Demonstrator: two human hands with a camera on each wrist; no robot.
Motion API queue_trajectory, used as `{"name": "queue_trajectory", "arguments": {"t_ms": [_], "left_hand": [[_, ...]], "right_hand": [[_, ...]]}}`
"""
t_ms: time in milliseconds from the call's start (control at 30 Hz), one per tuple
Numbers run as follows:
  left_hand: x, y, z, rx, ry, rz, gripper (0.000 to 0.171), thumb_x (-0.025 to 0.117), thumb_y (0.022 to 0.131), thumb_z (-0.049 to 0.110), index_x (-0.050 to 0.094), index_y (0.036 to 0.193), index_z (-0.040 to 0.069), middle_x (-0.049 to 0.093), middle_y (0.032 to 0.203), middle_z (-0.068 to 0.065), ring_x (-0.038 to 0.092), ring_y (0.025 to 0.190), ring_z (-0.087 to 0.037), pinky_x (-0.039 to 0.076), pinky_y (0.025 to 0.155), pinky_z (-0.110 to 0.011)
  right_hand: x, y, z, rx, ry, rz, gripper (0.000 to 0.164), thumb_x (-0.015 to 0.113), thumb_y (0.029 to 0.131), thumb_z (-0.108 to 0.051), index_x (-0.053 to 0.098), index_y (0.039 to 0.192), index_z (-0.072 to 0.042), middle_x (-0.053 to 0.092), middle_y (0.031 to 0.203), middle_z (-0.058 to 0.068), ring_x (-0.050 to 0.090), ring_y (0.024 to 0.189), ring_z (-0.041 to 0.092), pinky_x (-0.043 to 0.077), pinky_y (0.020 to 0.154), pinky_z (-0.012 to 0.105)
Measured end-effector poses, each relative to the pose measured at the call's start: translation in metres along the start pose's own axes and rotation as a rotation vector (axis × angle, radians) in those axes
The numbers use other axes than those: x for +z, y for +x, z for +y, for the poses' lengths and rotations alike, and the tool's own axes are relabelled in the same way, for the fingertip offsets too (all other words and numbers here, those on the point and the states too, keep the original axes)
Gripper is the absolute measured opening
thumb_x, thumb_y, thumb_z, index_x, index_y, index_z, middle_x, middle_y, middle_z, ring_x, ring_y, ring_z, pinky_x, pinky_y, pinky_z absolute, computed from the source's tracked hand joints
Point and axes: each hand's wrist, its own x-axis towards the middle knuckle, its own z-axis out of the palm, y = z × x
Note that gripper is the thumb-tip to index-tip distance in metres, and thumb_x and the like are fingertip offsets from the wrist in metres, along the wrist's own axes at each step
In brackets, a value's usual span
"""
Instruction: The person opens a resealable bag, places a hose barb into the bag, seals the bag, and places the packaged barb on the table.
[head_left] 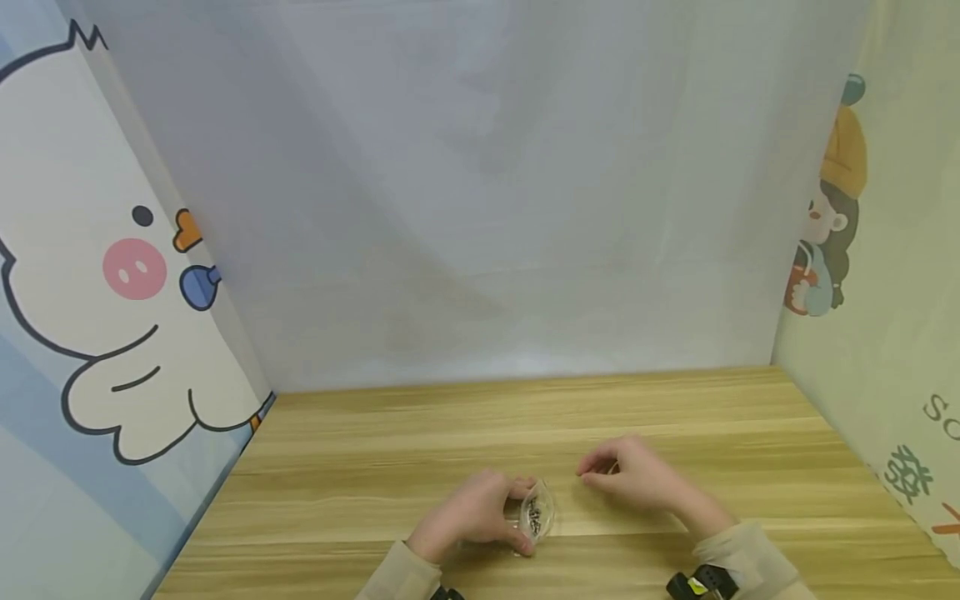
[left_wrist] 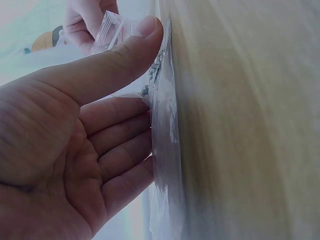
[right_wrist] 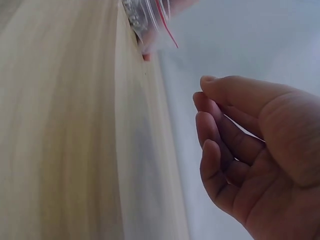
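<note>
A small clear zip bag (head_left: 547, 508) lies on the wooden table with its mouth spread wide. Inside it sit several tiny silvery metal pieces (head_left: 534, 517), too small to name. My left hand (head_left: 476, 510) holds the bag, thumb at the near edge of the mouth and fingers at the far edge. In the left wrist view, the clear film (left_wrist: 166, 135) stretches along the fingertips. To the right of the bag, my right hand (head_left: 637, 477) hovers over the table, fingers loosely curled. Its thumb and index tips (right_wrist: 202, 86) come close together, with nothing visible between them.
The wood-grain table (head_left: 360, 442) reaches back to a pale grey cloth wall (head_left: 480, 208). A cartoon-printed panel (head_left: 135, 333) borders the left side, and another printed panel (head_left: 885, 333) the right. A dark wrist device (head_left: 705, 581) is strapped over the right sleeve.
</note>
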Motion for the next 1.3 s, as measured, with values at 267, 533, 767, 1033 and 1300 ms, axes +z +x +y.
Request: {"name": "queue_trajectory", "arguments": {"t_ms": [267, 533, 767, 1033, 1300], "left_hand": [[0.000, -0.001, -0.001, -0.004, 0.001, -0.010, 0.081, 0.102, 0.067, 0.039, 0.073, 0.138, 0.012, 0.066, 0.145, 0.003, 0.061, 0.134, -0.017, 0.046, 0.114, -0.030], [0.000, -0.002, 0.000, 0.000, -0.010, -0.009, 0.077, 0.102, 0.067, 0.038, 0.075, 0.135, 0.017, 0.067, 0.144, 0.002, 0.062, 0.132, -0.017, 0.047, 0.113, -0.030], [0.000, -0.002, 0.000, -0.005, -0.020, -0.015, 0.074, 0.102, 0.068, 0.038, 0.077, 0.134, 0.018, 0.066, 0.144, 0.001, 0.062, 0.132, -0.018, 0.047, 0.113, -0.031], [0.000, -0.001, -0.001, 0.004, 0.004, -0.009, 0.072, 0.102, 0.068, 0.039, 0.077, 0.134, 0.021, 0.066, 0.144, 0.000, 0.063, 0.131, -0.018, 0.047, 0.113, -0.030], [-0.001, 0.000, 0.000, 0.001, 0.004, -0.009, 0.074, 0.102, 0.068, 0.039, 0.077, 0.134, 0.020, 0.066, 0.144, 0.000, 0.063, 0.131, -0.018, 0.048, 0.113, -0.031]], "right_hand": [[0.015, 0.003, -0.009, -0.048, 0.034, -0.014, 0.010, 0.079, 0.097, -0.015, 0.082, 0.101, -0.008, 0.078, 0.092, -0.011, 0.067, 0.079, 0.003, 0.059, 0.072, 0.026], [0.029, 0.003, -0.021, -0.068, 0.064, -0.012, 0.008, 0.080, 0.096, -0.015, 0.083, 0.101, -0.008, 0.078, 0.091, -0.011, 0.066, 0.077, 0.002, 0.058, 0.069, 0.025], [0.038, 0.004, -0.028, -0.099, 0.073, -0.016, 0.008, 0.080, 0.095, -0.011, 0.084, 0.102, -0.010, 0.080, 0.094, -0.007, 0.064, 0.076, 0.001, 0.057, 0.067, 0.024], [0.041, 0.004, -0.033, -0.117, 0.089, -0.024, 0.008, 0.080, 0.096, -0.009, 0.084, 0.103, -0.009, 0.081, 0.098, -0.004, 0.063, 0.077, 0.000, 0.056, 0.066, 0.024], [0.039, 0.004, -0.033, -0.122, 0.089, -0.016, 0.011, 0.078, 0.096, -0.006, 0.083, 0.105, -0.006, 0.081, 0.098, 0.003, 0.063, 0.078, 0.000, 0.056, 0.067, 0.024]]}}
